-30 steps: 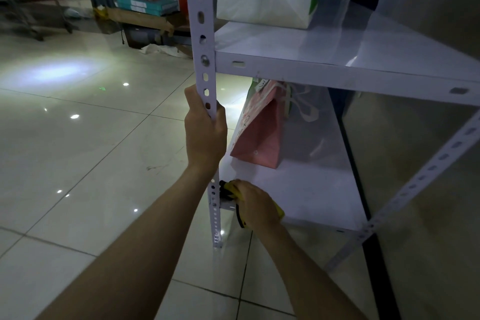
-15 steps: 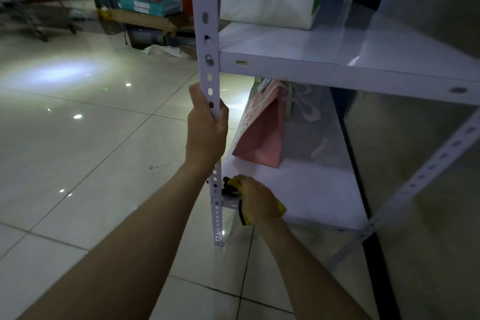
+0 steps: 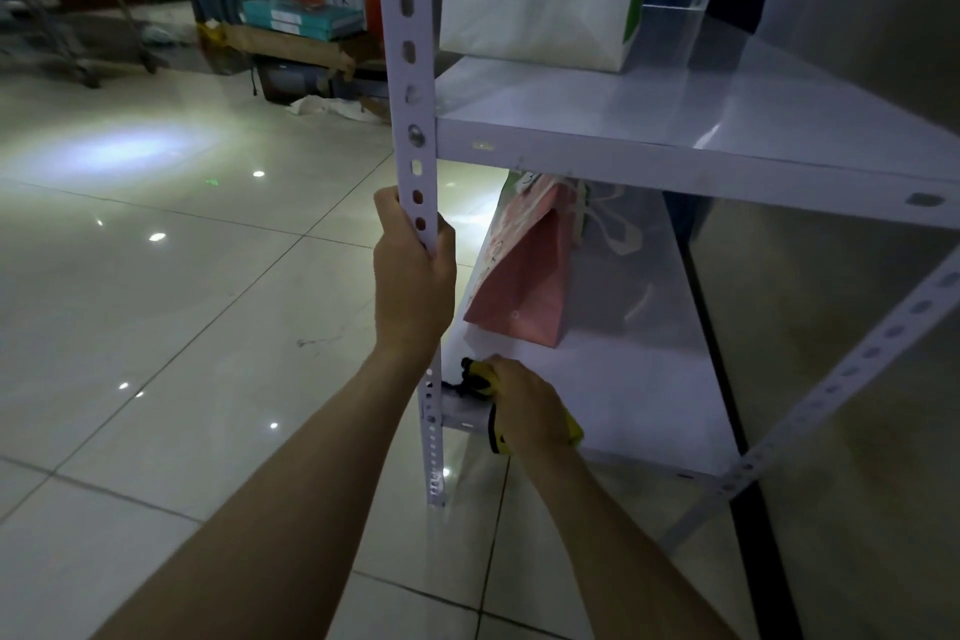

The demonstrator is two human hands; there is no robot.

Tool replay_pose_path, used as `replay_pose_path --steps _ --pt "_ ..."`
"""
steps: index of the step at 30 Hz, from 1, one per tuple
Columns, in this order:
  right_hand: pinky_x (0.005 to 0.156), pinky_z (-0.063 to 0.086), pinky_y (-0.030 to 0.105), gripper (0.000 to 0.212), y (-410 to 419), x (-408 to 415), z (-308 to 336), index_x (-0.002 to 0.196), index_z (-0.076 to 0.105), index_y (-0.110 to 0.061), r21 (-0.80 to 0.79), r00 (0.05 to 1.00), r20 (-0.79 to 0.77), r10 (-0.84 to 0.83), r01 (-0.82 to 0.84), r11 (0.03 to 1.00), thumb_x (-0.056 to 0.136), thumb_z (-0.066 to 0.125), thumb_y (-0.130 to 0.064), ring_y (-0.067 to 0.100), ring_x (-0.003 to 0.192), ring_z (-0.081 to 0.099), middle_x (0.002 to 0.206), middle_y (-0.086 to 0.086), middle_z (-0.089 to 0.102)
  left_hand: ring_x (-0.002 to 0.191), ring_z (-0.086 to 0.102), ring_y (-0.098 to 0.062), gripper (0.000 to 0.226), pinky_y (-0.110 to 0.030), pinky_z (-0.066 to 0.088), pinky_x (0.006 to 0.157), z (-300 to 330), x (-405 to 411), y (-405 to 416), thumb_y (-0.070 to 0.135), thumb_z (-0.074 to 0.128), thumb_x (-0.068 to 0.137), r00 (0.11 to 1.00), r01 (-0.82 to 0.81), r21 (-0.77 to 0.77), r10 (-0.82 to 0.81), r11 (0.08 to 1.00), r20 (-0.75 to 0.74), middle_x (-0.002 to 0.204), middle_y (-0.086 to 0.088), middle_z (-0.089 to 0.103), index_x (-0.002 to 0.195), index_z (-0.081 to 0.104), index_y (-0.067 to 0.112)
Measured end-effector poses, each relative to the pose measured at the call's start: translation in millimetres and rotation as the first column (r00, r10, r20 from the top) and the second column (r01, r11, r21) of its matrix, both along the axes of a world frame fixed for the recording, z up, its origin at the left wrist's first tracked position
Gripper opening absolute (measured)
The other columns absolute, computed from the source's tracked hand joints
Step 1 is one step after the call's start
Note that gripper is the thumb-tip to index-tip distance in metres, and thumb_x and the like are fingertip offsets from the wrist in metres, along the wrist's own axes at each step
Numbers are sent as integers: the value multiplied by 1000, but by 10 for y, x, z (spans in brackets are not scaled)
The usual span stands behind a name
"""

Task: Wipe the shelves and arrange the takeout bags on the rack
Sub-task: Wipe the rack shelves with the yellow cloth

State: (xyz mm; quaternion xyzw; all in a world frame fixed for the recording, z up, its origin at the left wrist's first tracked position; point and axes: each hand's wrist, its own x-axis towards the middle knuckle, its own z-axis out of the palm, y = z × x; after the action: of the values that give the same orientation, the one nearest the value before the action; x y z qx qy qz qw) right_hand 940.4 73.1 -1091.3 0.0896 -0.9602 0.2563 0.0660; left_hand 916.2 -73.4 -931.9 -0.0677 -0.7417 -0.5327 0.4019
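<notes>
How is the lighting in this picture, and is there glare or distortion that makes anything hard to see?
Head view: dim overall; bright glare patches on the floor tiles; the upright and shelf lines bend from the wide lens; the yellow cloth under the right hand is shadowed; the left hand and pink bag stay readable.

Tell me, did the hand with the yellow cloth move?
No. The right hand holds the yellow cloth at the lower shelf's front corner, beside the post, as before.
</notes>
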Motion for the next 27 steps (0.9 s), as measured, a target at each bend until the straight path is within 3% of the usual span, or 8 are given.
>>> replay_pose_path --steps 3,6,9,11,15,18,22,27 --pt "100 46 29 37 -22 -183 -29 107 69 -27 37 999 -40 27 -26 999 99 38 -45 11 107 61 112 -9 68 53 45 -4 17 -14 37 46 -36 -32 18 25 46 97 1000 -29 -12 29 1000 -12 69 11 43 108 35 19" --pt "103 37 21 28 8 -150 49 123 65 -23 5 997 49 57 -57 998 104 45 -30 10 118 57 127 -5 62 52 46 -3 15 -12 37 46 17 20 36 22 46 99 998 -67 -17 67 998 15 69 11 43 108 35 18" --pt "107 43 26 28 170 94 163 127 63 -18 -56 990 115 76 -70 996 99 58 -18 11 118 57 130 -1 62 52 46 -11 13 -24 37 44 78 115 24 21 47 102 997 -24 -5 25 1000 68 69 7 46 106 35 18" --pt "106 45 29 33 306 379 193 128 63 -19 -62 990 124 68 -61 996 97 55 -8 12 116 58 129 -1 63 58 50 -19 16 -38 45 53 72 192 -36 15 50 101 991 10 -23 -7 1000 134 73 3 52 108 36 20" --pt "96 49 26 47 551 943 283 131 61 -30 -125 978 210 6 21 992 93 46 -5 12 110 59 125 -3 62 81 62 -14 28 -43 57 77 20 392 -14 8 60 94 935 -14 -17 19 1000 353 97 9 63 115 47 20" --pt "83 52 27 45 650 1213 441 133 62 -29 -303 958 286 19 72 950 98 46 -6 18 106 64 124 0 66 100 62 -28 41 -50 56 93 34 687 17 1 63 93 858 -19 69 -19 997 513 115 -5 63 130 50 13" --pt "92 51 13 43 656 1624 746 127 66 -36 -637 965 262 -7 178 750 103 50 -4 2 115 64 130 -12 67 117 60 -29 49 -45 51 103 37 1254 58 9 60 100 728 -6 132 -87 991 680 143 -14 58 146 45 9" --pt "97 51 17 36 483 2075 1194 131 66 -36 -717 992 106 -62 119 686 104 54 -14 0 116 63 125 -20 69 118 59 -32 56 -46 53 97 316 1956 383 54 53 102 398 234 247 -324 940 858 135 -13 59 140 51 14"
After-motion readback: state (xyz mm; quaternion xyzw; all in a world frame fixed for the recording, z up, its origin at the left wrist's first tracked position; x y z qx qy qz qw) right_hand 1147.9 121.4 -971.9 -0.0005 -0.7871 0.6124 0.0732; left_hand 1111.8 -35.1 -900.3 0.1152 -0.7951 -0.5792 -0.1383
